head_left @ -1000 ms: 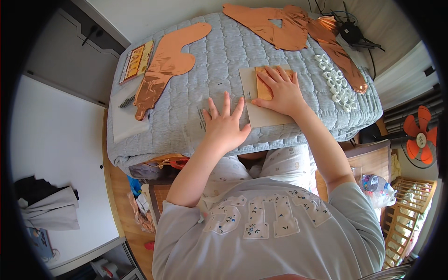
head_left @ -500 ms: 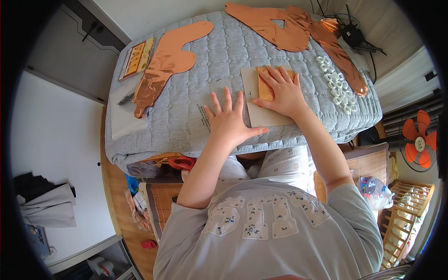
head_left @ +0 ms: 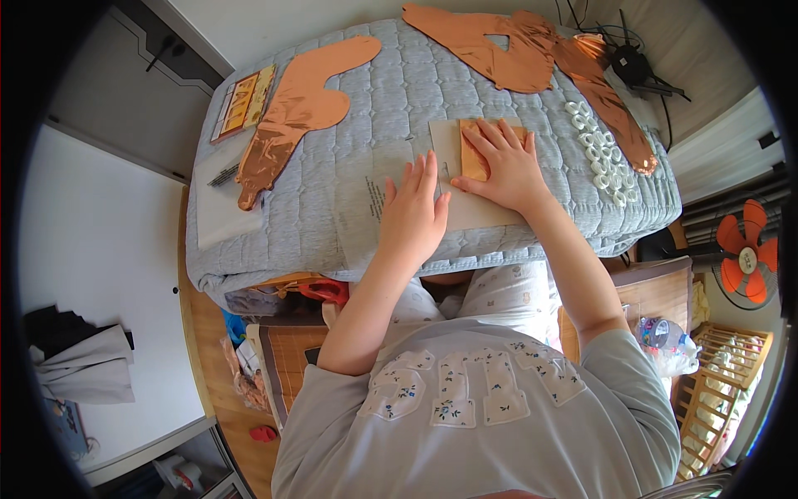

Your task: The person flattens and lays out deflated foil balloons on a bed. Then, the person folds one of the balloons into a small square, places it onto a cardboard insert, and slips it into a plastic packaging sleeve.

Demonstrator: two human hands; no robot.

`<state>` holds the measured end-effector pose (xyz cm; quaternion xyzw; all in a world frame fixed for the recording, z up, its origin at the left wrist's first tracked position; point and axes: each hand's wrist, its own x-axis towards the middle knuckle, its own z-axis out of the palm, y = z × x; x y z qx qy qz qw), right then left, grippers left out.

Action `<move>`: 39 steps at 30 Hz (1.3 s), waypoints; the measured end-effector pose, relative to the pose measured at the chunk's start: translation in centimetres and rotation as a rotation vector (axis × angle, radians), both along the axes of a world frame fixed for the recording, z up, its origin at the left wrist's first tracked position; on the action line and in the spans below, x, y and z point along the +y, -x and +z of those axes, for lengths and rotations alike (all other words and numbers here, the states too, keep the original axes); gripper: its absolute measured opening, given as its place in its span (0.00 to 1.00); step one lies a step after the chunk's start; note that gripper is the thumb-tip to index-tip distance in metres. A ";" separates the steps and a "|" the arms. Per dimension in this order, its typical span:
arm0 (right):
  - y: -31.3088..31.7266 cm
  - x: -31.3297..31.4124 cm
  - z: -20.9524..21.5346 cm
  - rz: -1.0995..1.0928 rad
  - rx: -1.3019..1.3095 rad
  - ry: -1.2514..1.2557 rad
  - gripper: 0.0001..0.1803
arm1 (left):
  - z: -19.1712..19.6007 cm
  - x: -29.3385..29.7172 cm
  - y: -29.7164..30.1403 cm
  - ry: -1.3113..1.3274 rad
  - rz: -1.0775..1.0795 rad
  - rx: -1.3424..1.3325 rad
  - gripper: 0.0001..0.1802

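On the bed (head_left: 332,216), right hand (head_left: 503,166) flat on the copper sheet (head_left: 475,154); left hand (head_left: 413,214) beside it, both open, gripping nothing.

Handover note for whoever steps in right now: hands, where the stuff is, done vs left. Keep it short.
Left hand: flat, fingers spread, pressing a clear sheet on the grey quilt.
Right hand: flat on a copper piece that lies on a cream sheet. Neither hand grips anything.
Around: copper foil balloon flat at left, more copper foil at the far edge, white rings to the right.
Done: copper piece laid on the sheet and held down.
Left: cannot tell from this view; balloons lie flat, rings untouched.
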<state>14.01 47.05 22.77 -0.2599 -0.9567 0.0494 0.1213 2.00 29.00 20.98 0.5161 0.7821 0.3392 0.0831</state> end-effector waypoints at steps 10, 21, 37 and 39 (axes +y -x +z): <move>0.0 0.2 -0.1 0.004 0.007 -0.029 0.51 | -0.7 -2.6 -0.9 0.181 0.116 0.389 0.34; -0.4 0.3 -0.1 0.059 0.011 -0.010 0.51 | -0.1 0.4 -2.4 0.187 0.202 0.253 0.35; -1.2 0.6 -1.0 0.135 0.018 -0.018 0.33 | -0.5 2.9 -0.2 0.119 0.106 0.331 0.35; -1.2 0.7 -1.1 0.127 0.023 -0.006 0.32 | -0.6 3.1 0.1 0.136 0.067 0.342 0.35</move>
